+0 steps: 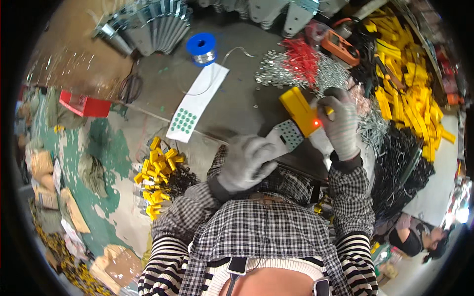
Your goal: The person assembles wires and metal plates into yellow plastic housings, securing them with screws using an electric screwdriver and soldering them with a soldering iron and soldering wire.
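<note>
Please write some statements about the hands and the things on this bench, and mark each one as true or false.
1. The right hand holds a yellow block. True.
2. The left hand is bare. False: it wears a grey glove.
3. The left hand holds a white sticker sheet. True.
4. The blue spool is in the right hand's grip. False: it stands apart on the bench.
5. A red light glows on the yellow block. True.
</note>
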Available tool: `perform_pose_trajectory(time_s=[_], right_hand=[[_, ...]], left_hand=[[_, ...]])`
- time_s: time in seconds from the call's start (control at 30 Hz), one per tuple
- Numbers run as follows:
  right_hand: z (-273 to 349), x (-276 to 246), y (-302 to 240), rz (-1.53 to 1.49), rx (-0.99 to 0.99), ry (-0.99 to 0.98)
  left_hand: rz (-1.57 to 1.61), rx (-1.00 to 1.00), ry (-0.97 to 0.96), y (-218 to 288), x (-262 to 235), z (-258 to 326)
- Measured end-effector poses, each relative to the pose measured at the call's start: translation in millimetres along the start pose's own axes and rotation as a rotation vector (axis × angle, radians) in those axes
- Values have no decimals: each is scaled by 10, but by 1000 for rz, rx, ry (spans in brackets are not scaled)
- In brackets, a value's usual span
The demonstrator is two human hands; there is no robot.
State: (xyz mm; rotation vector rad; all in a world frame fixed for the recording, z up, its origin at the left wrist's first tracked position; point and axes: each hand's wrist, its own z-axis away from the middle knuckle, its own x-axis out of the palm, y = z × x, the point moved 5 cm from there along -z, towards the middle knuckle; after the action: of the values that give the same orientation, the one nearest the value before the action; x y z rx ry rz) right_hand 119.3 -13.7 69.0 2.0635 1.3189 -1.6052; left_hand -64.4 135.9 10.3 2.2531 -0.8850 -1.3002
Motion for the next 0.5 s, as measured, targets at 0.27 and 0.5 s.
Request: perform_pose_trajectory(time_s=[0.27,0.5], right_hand=[[110,-157,311,-101,-221,-327],[-100,-184,1812,-718,314,510]], left_hand=[[-236,-135,-321,92,457,-366],[-336,9,-323,502,616,-1472]])
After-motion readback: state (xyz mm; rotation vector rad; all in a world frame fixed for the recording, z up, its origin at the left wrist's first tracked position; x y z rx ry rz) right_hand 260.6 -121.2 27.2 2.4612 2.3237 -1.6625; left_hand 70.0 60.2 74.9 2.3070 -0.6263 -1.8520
